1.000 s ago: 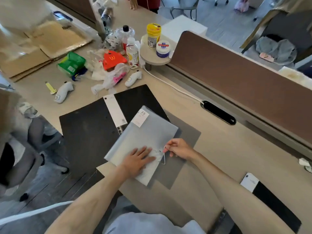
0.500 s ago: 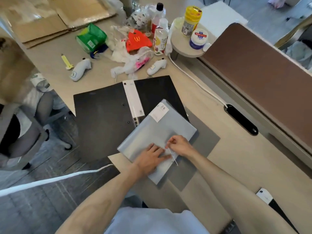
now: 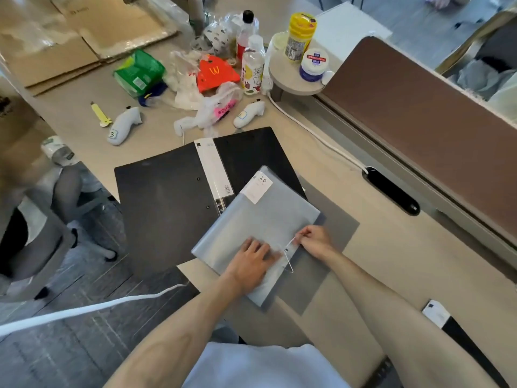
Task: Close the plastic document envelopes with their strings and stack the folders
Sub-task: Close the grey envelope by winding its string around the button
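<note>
A translucent grey plastic envelope (image 3: 268,219) with a white "20" label lies tilted on the desk, partly over a dark grey sheet (image 3: 333,242) and an open black folder (image 3: 167,203). My left hand (image 3: 251,259) lies flat on the envelope's near part, fingers spread, pressing it down. My right hand (image 3: 314,238) pinches the envelope's white string (image 3: 288,256) at the right edge, next to the round button. The string runs from my fingers past the button and loops down toward me.
Clutter fills the far desk: bottles (image 3: 253,71), a yellow tub (image 3: 300,32), a green packet (image 3: 138,72), an orange carton (image 3: 215,75), plastic bags, white controllers (image 3: 123,126). A brown divider (image 3: 433,130) runs along the right. Another black folder (image 3: 461,343) lies at the near right. The desk edge drops off to my left.
The view has tilted and shifted. My right hand has carried the string from the button's right side, across it, then back out to the right. My left hand stays pressed on the envelope.
</note>
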### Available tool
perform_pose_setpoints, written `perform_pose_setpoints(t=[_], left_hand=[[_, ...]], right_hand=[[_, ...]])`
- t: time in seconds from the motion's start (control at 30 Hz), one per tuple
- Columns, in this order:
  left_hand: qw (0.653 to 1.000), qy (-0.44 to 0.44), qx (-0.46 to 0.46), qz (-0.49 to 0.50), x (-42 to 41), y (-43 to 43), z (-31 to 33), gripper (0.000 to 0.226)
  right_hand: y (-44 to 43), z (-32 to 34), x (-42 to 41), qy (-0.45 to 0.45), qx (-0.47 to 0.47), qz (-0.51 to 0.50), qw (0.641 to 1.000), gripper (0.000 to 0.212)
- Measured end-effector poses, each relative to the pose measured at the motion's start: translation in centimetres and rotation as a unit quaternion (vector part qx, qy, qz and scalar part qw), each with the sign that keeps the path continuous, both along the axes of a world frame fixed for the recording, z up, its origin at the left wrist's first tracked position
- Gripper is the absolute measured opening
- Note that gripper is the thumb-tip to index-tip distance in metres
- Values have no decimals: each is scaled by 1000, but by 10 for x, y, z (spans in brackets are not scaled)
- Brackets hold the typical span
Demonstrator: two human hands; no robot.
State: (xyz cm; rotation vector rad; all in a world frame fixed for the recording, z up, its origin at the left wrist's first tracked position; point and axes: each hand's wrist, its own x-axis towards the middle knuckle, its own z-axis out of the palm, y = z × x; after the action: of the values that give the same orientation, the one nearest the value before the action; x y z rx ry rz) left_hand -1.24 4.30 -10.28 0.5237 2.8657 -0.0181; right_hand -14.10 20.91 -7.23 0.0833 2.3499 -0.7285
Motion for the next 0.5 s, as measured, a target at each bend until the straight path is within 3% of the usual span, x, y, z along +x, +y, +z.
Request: perform_pose_setpoints(t=[0.1, 0.23, 0.5], left_hand=[[1000, 2, -9, -4, 0, 1, 2, 64], [1000, 6, 0, -16, 0, 2, 4, 68], [999, -10, 34, -32, 2, -3, 2, 53]], right_hand=[[20, 1, 11, 12, 7, 11, 1000, 21], [39, 6, 40, 55, 33, 113, 992, 9], [36, 4, 70, 170, 39, 275, 946, 19]])
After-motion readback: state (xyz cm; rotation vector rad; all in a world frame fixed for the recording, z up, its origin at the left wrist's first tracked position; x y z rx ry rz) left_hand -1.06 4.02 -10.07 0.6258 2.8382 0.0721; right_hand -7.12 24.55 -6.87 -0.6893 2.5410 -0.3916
